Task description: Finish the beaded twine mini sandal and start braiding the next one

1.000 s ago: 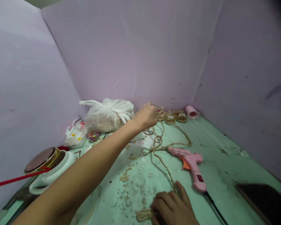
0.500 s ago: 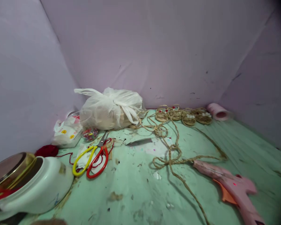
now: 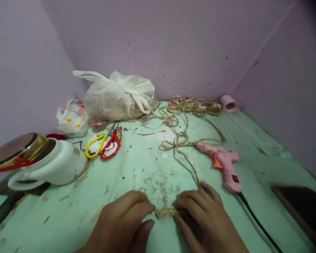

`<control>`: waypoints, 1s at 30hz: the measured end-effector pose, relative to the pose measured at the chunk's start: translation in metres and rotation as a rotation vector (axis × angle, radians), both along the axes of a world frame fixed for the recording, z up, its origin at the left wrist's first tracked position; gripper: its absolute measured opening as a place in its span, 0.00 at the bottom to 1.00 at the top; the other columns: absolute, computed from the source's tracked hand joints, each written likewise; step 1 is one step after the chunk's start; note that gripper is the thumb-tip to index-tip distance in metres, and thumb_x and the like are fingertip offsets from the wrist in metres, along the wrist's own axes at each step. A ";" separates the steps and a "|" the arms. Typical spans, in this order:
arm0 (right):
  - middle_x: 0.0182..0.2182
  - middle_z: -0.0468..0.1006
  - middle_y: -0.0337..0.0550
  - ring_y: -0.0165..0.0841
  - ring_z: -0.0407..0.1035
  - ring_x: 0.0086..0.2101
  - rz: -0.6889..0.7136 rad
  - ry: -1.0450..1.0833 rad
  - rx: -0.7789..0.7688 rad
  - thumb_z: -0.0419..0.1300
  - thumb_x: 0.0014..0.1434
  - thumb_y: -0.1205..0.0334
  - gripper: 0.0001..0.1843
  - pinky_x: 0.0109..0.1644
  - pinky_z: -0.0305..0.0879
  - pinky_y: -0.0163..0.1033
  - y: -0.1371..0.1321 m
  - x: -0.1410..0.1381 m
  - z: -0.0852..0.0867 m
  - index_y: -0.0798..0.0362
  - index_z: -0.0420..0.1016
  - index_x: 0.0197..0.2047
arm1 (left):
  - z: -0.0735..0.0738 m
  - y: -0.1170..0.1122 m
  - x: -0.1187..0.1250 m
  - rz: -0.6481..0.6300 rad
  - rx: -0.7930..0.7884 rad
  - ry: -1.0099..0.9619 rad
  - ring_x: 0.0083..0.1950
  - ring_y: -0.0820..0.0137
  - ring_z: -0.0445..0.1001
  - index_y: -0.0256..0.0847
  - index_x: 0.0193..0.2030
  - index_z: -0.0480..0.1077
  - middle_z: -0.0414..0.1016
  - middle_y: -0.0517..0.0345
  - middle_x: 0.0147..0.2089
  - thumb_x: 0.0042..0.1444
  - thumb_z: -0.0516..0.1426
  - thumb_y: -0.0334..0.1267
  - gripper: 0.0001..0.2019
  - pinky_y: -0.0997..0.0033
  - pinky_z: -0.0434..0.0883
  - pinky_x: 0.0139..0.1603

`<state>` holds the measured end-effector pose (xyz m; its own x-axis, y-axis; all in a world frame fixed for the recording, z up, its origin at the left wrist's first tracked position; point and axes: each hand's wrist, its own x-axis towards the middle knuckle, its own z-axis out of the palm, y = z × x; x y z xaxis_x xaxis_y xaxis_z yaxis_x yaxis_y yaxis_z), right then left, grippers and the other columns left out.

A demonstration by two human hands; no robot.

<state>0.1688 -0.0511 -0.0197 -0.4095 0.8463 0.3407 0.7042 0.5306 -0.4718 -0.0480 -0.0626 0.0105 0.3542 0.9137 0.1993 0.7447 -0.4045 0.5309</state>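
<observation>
A short, thick piece of coiled jute twine [image 3: 165, 212] lies close to me at the front of the table, between my hands. My right hand [image 3: 204, 216] grips its right end with thumb and fingers. A loose strand of twine [image 3: 191, 165] runs from the fingers of that hand back to a loopy tangle. My left hand [image 3: 123, 218] is beside the piece's left end, with a gap between thumb and fingers and nothing visible in them. Beyond my right hand lies a pink glue gun [image 3: 226, 163], its nozzle against the twine.
Left are a white mug [image 3: 64, 165] with a tape roll [image 3: 21, 149] on it, and scissors [image 3: 109, 144]. Behind stand a tied plastic bag [image 3: 116, 98], round twine pieces with beads [image 3: 200, 109] and a pink spool [image 3: 228, 103]. A dark flat object [image 3: 300, 207] lies at right.
The view has tilted down, so things appear higher. Both my hands and the twine piece have come into view, with my right hand gripping the piece.
</observation>
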 end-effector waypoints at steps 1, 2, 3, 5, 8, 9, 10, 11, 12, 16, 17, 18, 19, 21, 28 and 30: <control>0.30 0.76 0.37 0.33 0.70 0.33 -0.030 0.028 -0.044 0.57 0.53 0.67 0.05 0.54 0.52 0.50 -0.003 -0.003 0.005 0.48 0.69 0.35 | 0.001 -0.001 0.010 -0.064 -0.015 0.009 0.38 0.67 0.72 0.54 0.39 0.68 0.74 0.58 0.38 0.50 0.52 0.34 0.11 0.68 0.73 0.38; 0.30 0.75 0.38 0.33 0.69 0.33 -0.044 0.046 -0.074 0.57 0.53 0.67 0.04 0.54 0.50 0.51 -0.006 -0.006 0.010 0.49 0.69 0.33 | 0.002 -0.001 0.018 -0.113 -0.027 0.030 0.39 0.65 0.71 0.51 0.38 0.68 0.73 0.56 0.38 0.47 0.53 0.33 0.11 0.65 0.73 0.38; 0.29 0.74 0.38 0.33 0.68 0.33 -0.066 0.059 -0.097 0.57 0.52 0.68 0.04 0.55 0.49 0.51 -0.008 -0.009 0.015 0.49 0.68 0.32 | 0.002 0.000 0.025 -0.134 -0.042 0.060 0.40 0.63 0.70 0.48 0.38 0.68 0.72 0.53 0.39 0.46 0.53 0.32 0.12 0.62 0.72 0.40; 0.29 0.73 0.38 0.34 0.67 0.33 -0.083 0.073 -0.116 0.57 0.51 0.70 0.05 0.54 0.48 0.52 -0.011 -0.013 0.020 0.50 0.68 0.31 | 0.002 0.001 0.032 -0.149 -0.073 0.122 0.42 0.61 0.68 0.44 0.39 0.68 0.70 0.50 0.40 0.47 0.53 0.31 0.11 0.58 0.70 0.42; 0.29 0.73 0.39 0.34 0.66 0.33 -0.068 0.077 -0.119 0.56 0.52 0.69 0.04 0.54 0.48 0.52 -0.010 -0.012 0.021 0.51 0.69 0.32 | -0.001 0.005 0.036 -0.122 -0.121 0.173 0.43 0.61 0.66 0.42 0.37 0.68 0.69 0.50 0.39 0.50 0.52 0.31 0.08 0.57 0.67 0.44; 0.30 0.73 0.39 0.34 0.66 0.34 -0.056 0.079 -0.120 0.56 0.53 0.69 0.04 0.53 0.48 0.51 -0.010 -0.010 0.020 0.51 0.69 0.32 | -0.002 0.008 0.037 -0.112 -0.126 0.176 0.42 0.61 0.66 0.42 0.35 0.69 0.69 0.51 0.37 0.50 0.51 0.31 0.07 0.58 0.66 0.44; 0.30 0.73 0.39 0.33 0.66 0.34 -0.041 0.082 -0.124 0.57 0.53 0.70 0.05 0.53 0.48 0.51 -0.009 -0.008 0.019 0.51 0.69 0.33 | -0.003 0.010 0.038 -0.115 -0.123 0.174 0.41 0.62 0.67 0.41 0.33 0.69 0.69 0.52 0.36 0.51 0.51 0.31 0.06 0.59 0.66 0.43; 0.30 0.73 0.38 0.33 0.66 0.34 -0.029 0.089 -0.131 0.57 0.52 0.70 0.05 0.53 0.49 0.51 -0.008 -0.006 0.018 0.51 0.69 0.33 | -0.004 0.013 0.039 -0.121 -0.111 0.167 0.40 0.63 0.67 0.41 0.31 0.69 0.69 0.52 0.34 0.51 0.51 0.31 0.06 0.60 0.66 0.42; 0.30 0.73 0.38 0.33 0.66 0.34 -0.023 0.099 -0.134 0.58 0.51 0.71 0.06 0.53 0.49 0.50 -0.008 -0.004 0.017 0.51 0.69 0.34 | -0.005 0.014 0.039 -0.129 -0.089 0.156 0.39 0.63 0.67 0.41 0.30 0.69 0.69 0.53 0.33 0.51 0.51 0.31 0.06 0.60 0.65 0.42; 0.28 0.72 0.39 0.33 0.66 0.33 -0.034 0.121 -0.113 0.58 0.49 0.71 0.08 0.52 0.50 0.50 -0.007 -0.002 0.016 0.52 0.70 0.35 | -0.008 0.017 0.041 -0.145 0.002 0.111 0.36 0.63 0.66 0.38 0.28 0.68 0.69 0.53 0.31 0.48 0.52 0.30 0.05 0.59 0.64 0.40; 0.28 0.72 0.40 0.34 0.65 0.32 -0.035 0.116 -0.109 0.58 0.49 0.71 0.07 0.52 0.50 0.50 -0.007 -0.003 0.017 0.53 0.70 0.33 | -0.009 0.017 0.041 -0.145 0.017 0.101 0.36 0.63 0.66 0.38 0.28 0.68 0.68 0.53 0.30 0.48 0.52 0.30 0.04 0.59 0.64 0.40; 0.27 0.71 0.40 0.34 0.65 0.32 -0.033 0.110 -0.108 0.58 0.49 0.71 0.06 0.51 0.51 0.50 -0.007 -0.003 0.017 0.53 0.71 0.32 | -0.009 0.016 0.042 -0.142 0.029 0.094 0.36 0.63 0.66 0.38 0.29 0.68 0.69 0.52 0.31 0.47 0.52 0.30 0.04 0.58 0.64 0.40; 0.27 0.71 0.41 0.34 0.65 0.31 -0.030 0.104 -0.112 0.58 0.49 0.71 0.05 0.50 0.51 0.50 -0.006 -0.004 0.017 0.53 0.71 0.31 | -0.009 0.016 0.042 -0.140 0.042 0.087 0.36 0.63 0.66 0.37 0.30 0.68 0.69 0.52 0.31 0.47 0.52 0.30 0.04 0.57 0.63 0.40; 0.26 0.71 0.41 0.34 0.65 0.31 -0.028 0.102 -0.117 0.57 0.49 0.70 0.04 0.49 0.52 0.50 -0.005 -0.005 0.017 0.54 0.71 0.30 | -0.009 0.016 0.044 -0.151 0.062 0.077 0.36 0.62 0.66 0.37 0.31 0.68 0.69 0.52 0.31 0.47 0.52 0.30 0.05 0.57 0.63 0.40; 0.25 0.71 0.42 0.34 0.65 0.29 -0.054 0.087 -0.087 0.56 0.49 0.69 0.05 0.47 0.54 0.50 -0.003 -0.008 0.017 0.54 0.72 0.28 | -0.014 0.018 0.046 -0.214 0.097 0.031 0.34 0.65 0.65 0.36 0.26 0.68 0.68 0.52 0.28 0.45 0.52 0.27 0.05 0.56 0.62 0.42; 0.24 0.71 0.42 0.34 0.65 0.28 -0.065 0.090 -0.078 0.56 0.50 0.69 0.05 0.47 0.54 0.50 -0.003 -0.010 0.018 0.54 0.72 0.27 | -0.016 0.018 0.046 -0.214 0.110 0.014 0.33 0.66 0.65 0.36 0.24 0.67 0.67 0.53 0.27 0.44 0.52 0.27 0.05 0.56 0.62 0.43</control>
<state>0.1590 -0.0546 -0.0021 -0.3237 0.8955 0.3055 0.6887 0.4444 -0.5729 -0.0023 -0.0450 -0.0054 0.5411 0.7904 0.2872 0.6425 -0.6089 0.4651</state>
